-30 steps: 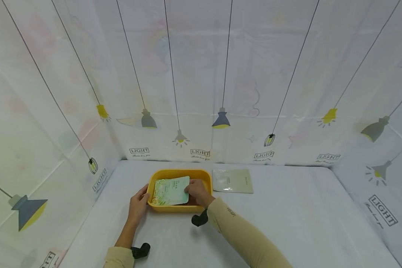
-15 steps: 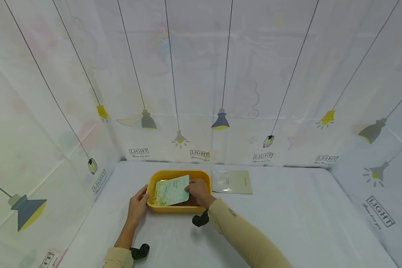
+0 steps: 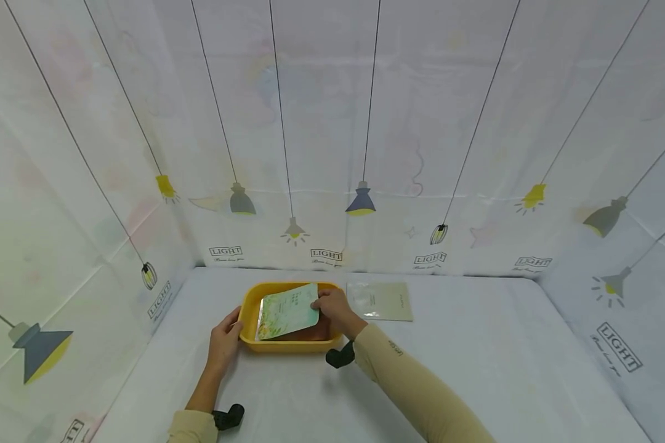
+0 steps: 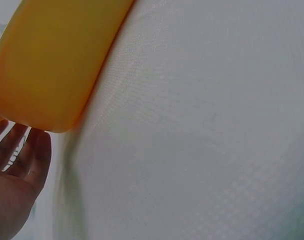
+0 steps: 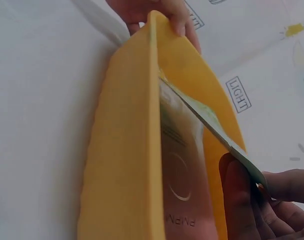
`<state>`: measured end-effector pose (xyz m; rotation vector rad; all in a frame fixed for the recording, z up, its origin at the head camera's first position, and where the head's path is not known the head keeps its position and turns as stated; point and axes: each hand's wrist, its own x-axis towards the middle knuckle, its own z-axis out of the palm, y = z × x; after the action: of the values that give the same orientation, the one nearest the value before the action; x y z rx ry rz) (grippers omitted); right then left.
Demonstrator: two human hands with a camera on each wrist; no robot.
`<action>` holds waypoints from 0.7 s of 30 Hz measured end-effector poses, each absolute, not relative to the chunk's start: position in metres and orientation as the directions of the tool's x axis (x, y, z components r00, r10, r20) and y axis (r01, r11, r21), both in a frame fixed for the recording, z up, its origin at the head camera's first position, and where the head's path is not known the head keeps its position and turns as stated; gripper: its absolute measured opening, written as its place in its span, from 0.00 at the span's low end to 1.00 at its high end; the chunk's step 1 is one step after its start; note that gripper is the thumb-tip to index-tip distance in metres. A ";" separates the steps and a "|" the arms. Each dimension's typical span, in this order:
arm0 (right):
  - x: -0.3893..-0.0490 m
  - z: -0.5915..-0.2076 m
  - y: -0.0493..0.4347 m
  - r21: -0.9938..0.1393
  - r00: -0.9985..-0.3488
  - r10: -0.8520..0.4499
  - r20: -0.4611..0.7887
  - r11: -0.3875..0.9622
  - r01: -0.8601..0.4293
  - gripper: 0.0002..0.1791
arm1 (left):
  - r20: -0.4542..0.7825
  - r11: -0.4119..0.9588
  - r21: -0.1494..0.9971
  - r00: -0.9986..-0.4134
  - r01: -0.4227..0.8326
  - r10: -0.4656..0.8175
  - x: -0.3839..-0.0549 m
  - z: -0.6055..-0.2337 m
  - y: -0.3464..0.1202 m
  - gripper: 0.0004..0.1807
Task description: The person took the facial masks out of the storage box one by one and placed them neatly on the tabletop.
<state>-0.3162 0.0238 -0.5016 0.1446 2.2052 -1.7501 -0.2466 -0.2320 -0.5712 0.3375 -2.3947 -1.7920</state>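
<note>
Right hand (image 3: 332, 307) pinches the green packet's (image 3: 288, 311) right edge; keep it tilted, lift clear of the yellow tray (image 3: 249, 317). Left hand (image 3: 224, 338), fingers relaxed, steadies its left rim.

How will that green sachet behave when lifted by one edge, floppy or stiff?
Probably semi-stiff: pinched at one edge by the right hand, the green sachet stays nearly flat, tilted over the yellow tray. Likely light, since fingertips alone carry it. Its glossy face may be slippery.

The right hand (image 3: 332, 309) has lifted the green sachet's (image 3: 288, 311) right edge higher above the yellow tray (image 3: 247, 314).
</note>
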 end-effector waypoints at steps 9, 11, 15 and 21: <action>-0.319 -0.493 0.039 -0.939 -0.929 -0.177 -0.324 0.177 0.294 0.19 | -0.054 0.274 0.953 -0.964 -0.128 -0.262 -0.247 -0.570 -0.232 0.26; -0.321 -0.494 0.043 -0.937 -0.928 -0.171 -0.331 0.176 0.302 0.19 | -0.064 0.276 0.951 -0.962 -0.139 -0.264 -0.248 -0.570 -0.232 0.26; -0.324 -0.492 0.051 -0.938 -0.930 -0.159 -0.331 0.164 0.306 0.21 | -0.069 0.278 0.950 -0.962 -0.145 -0.264 -0.247 -0.569 -0.232 0.26; -0.326 -0.486 0.070 -0.942 -0.937 -0.134 -0.322 0.141 0.303 0.21 | -0.055 0.276 0.952 -0.963 -0.130 -0.263 -0.246 -0.570 -0.231 0.26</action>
<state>-0.3260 0.0696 -0.4858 0.1629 2.0958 -1.8572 -0.2464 -0.2313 -0.5700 0.3741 -2.4171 -1.7861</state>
